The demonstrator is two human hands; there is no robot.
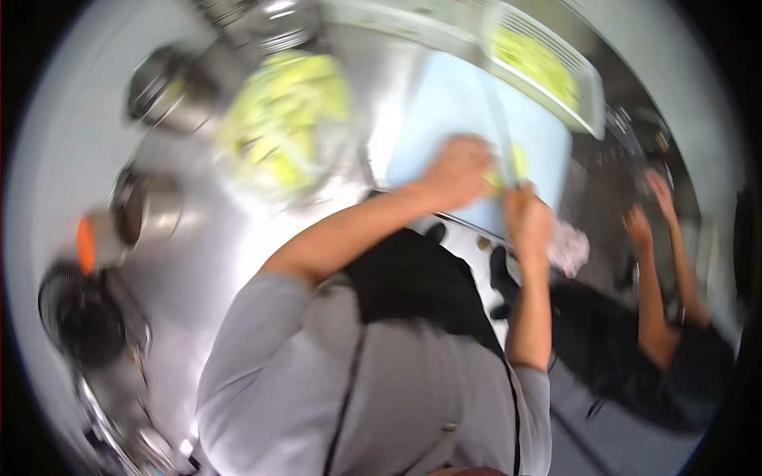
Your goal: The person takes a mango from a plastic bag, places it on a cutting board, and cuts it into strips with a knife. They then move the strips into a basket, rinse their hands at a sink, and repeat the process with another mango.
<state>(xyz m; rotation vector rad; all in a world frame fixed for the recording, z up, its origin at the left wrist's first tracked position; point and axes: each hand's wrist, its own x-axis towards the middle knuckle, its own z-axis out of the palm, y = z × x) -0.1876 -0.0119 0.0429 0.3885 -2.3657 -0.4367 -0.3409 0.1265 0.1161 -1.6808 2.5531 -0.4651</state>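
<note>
A light blue cutting board (432, 99) lies on the steel counter. My left hand (460, 170) is over its near half, fingers curled down on a pale yellow-green vegetable piece (495, 181); its kind is too blurred to tell. My right hand (529, 222) is closed round the handle of a knife (498, 119), whose long blade points away across the board, close beside my left fingertips. Another yellow-green slice (519, 161) is just right of the blade. Motion blur hides the exact fingertip contact.
Left of the board is a clear plastic bag (298, 147) full of yellow-green vegetables. A white basket (591, 103) with cut pieces stands at the board's far right. Metal pots (171, 99) line the left. A pinkish cloth (568, 247) lies near the board. A co-worker's hands (647, 210) reach in at right.
</note>
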